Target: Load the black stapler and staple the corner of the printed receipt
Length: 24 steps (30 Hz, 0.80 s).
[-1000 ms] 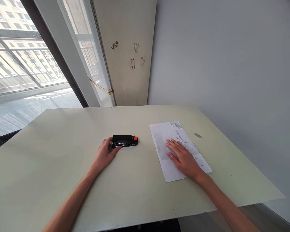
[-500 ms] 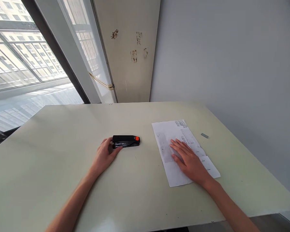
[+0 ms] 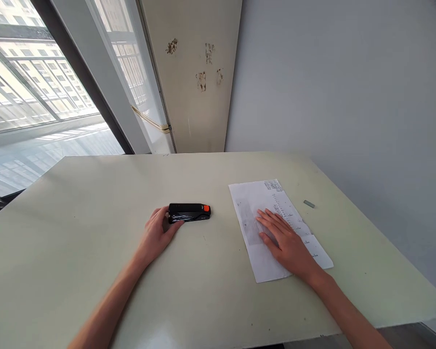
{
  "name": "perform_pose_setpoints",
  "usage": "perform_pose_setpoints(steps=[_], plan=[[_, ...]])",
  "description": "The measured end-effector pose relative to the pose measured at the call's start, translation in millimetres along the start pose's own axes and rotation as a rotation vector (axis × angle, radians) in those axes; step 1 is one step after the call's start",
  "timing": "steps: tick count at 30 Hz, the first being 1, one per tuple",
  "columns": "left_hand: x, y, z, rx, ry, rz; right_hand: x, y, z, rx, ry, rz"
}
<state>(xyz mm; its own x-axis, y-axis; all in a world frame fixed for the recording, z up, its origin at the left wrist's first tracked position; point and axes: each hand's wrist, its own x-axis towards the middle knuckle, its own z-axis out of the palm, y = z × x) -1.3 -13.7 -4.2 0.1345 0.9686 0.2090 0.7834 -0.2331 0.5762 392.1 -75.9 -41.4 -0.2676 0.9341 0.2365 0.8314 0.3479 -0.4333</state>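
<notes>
A black stapler (image 3: 189, 212) with an orange patch near its right end lies on the pale table (image 3: 105, 232). My left hand (image 3: 159, 234) grips its left end, thumb along the near side and fingers at the back. To the right, several printed paper sheets (image 3: 247, 198) lie overlapped, text showing along their right side. My right hand (image 3: 285, 245) rests flat on them, fingers stretched out, and covers part of the print. Beyond the paper's right edge is a small grey strip of staples (image 3: 309, 204).
A grey wall (image 3: 334, 87) runs along the table's right side. At the back stands a beige panel (image 3: 196, 111) with brown worn patches. Large windows (image 3: 32, 87) fill the left, and a yellowish strap (image 3: 150, 121) hangs near the panel's edge.
Both hands, the stapler and the papers hold their places on the table. Only the camera view has shifted very slightly.
</notes>
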Motion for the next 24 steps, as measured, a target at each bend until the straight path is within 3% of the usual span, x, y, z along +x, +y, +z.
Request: perform_pose_setpoints(steps=[24], plan=[[0.1,-2.2,1.1,0.008,-0.004,0.009,-0.6,-3.4,-1.8,0.002,-0.008,0.017]])
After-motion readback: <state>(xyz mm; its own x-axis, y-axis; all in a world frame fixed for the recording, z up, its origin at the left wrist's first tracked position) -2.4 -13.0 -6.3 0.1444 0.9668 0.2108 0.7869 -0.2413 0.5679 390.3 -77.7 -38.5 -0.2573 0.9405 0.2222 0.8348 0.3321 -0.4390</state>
